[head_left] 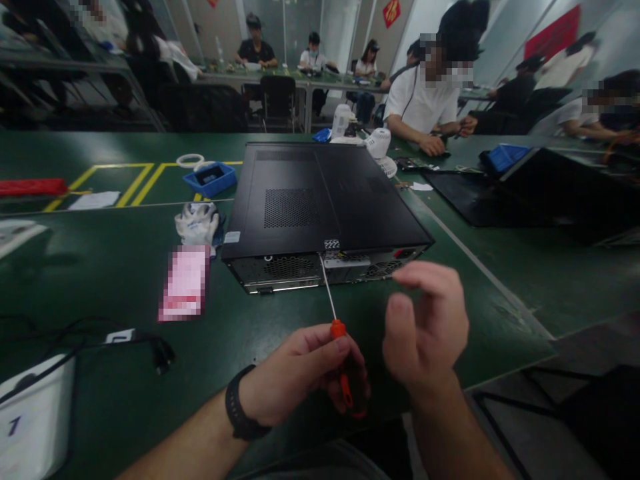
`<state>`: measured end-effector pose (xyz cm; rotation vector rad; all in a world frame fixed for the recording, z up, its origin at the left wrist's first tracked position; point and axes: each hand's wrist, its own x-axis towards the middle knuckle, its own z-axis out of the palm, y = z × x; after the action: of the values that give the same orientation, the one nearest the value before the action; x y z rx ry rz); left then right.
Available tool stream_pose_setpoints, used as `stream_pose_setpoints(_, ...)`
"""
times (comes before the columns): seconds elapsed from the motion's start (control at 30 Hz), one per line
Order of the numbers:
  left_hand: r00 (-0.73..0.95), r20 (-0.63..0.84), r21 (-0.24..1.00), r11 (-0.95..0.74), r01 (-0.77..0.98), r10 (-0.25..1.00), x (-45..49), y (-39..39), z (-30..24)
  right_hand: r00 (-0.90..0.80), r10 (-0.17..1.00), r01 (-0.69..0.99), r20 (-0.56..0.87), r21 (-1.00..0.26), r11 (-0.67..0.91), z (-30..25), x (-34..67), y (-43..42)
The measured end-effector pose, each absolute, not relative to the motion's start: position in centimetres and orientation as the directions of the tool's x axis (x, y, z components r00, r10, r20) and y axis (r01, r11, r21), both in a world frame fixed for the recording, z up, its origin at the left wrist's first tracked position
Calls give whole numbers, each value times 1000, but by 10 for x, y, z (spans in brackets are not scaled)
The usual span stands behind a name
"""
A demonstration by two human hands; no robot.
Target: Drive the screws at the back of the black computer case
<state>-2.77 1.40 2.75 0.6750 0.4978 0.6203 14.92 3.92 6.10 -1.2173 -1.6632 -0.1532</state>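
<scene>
A black computer case (345, 193) lies flat on the green table, its rear panel with vents and a fan grille turned toward me. My left hand (310, 370) is wrapped round the red and black handle of a screwdriver (339, 328). The thin shaft points away from me, and its tip meets the upper rear edge of the case near a small checkered label (331, 245). To the right of the handle, my right hand (430, 323) is raised off the table, fingers curled with a gap between thumb and forefinger, holding nothing.
Left of the case are grey-white gloves (197, 225), a pink blurred packet (185, 283) and a blue tray (210, 179). Black cables (160, 350) lie at the near left. Across the table, a person (425, 100) works beside a white fan-like device (379, 143). Dark panels (500, 197) lie at right.
</scene>
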Motion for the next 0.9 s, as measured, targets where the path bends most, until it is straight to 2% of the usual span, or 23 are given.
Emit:
stream_pose_setpoints(0.07,743,-162,638,643,-423,650,-23,13,19,105,595,798,797,-424,427,87,155,77)
stream_pose_setpoints(0.13,782,-104,554,689,-468,614,-19,13,11,146,670,824,728,-465,325,103,156,118)
stream_pose_setpoints(0.23,805,-7,466,714,-523,594,-16,12,3,143,792,879,594,-444,174,108,153,168)
stream_pose_setpoints(0.33,808,59,399,728,-557,586,-18,9,-2,82,912,936,403,-346,69,103,150,191)
stream_pose_setpoints(0.4,810,76,369,738,-565,582,-21,7,-2,54,924,959,379,-277,57,101,148,194)
stream_pose_setpoints(0.6,787,-37,376,738,-560,616,-33,2,4,43,924,965,380,-257,61,101,147,187)
stream_pose_setpoints(0.77,804,-137,395,776,-491,579,-37,5,9,8,913,973,409,-213,87,99,145,186)
stream_pose_setpoints(0.9,803,-149,414,773,-480,578,-35,5,8,-14,909,977,417,-188,101,98,143,186)
